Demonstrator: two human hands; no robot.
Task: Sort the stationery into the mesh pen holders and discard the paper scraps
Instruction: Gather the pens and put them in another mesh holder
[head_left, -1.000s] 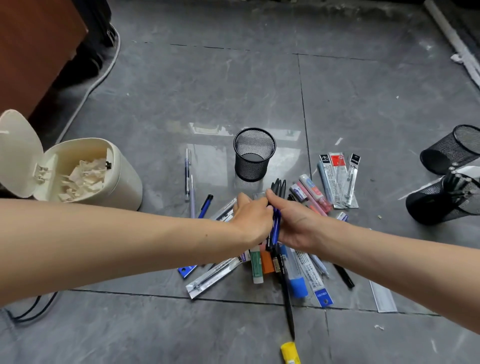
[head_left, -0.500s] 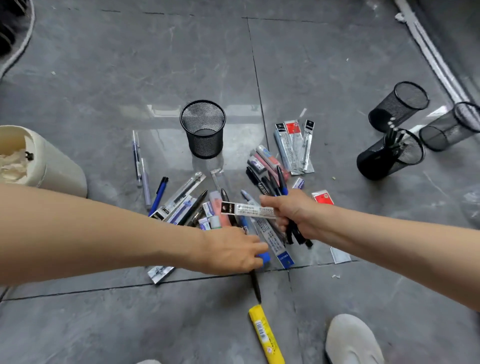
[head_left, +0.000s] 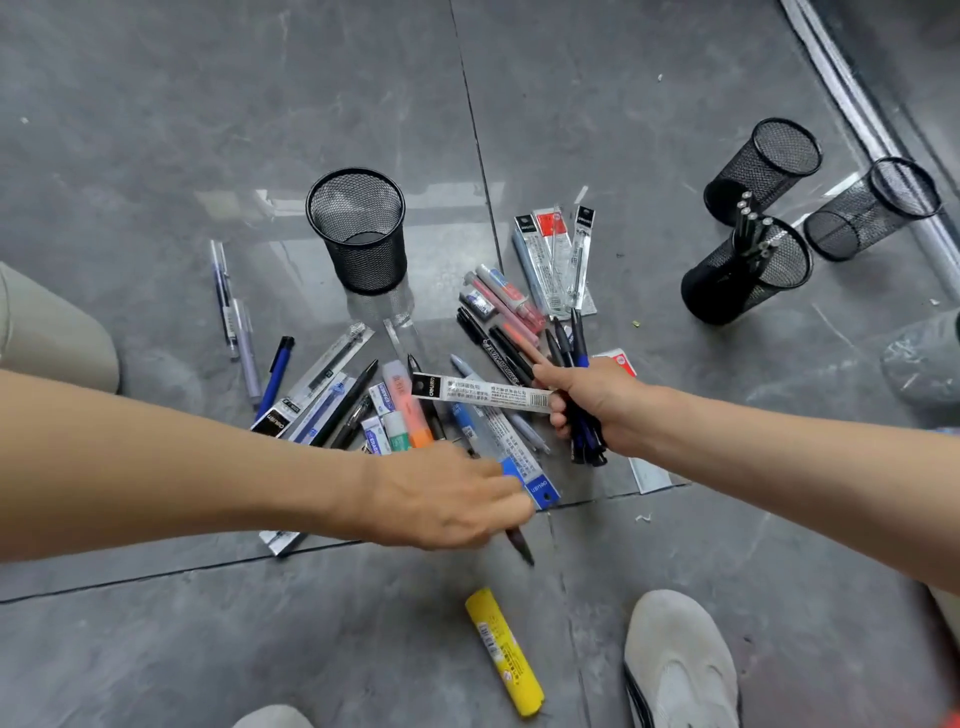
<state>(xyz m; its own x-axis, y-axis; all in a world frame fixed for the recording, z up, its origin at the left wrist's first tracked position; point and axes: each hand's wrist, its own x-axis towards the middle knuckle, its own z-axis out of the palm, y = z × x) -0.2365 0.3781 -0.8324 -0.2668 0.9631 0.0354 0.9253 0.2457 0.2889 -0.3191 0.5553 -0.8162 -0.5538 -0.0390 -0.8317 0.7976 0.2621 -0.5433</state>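
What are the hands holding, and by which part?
The right hand grips pens round the middle and pinches a refill packet by its end. The left hand covers a black pen; grip cannot be told.

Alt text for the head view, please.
A person's right hand grips a bundle of pens and a refill pack above a stationery pile on a grey floor; the left hand rests on a dark pen at its near edge. One mesh holder stands behind the pile, three more holders at right.

Right hand (head_left: 597, 405) grips pens (head_left: 587, 441) and a refill packet (head_left: 483, 392); left hand (head_left: 441, 499) covers a black pen (head_left: 520, 546).
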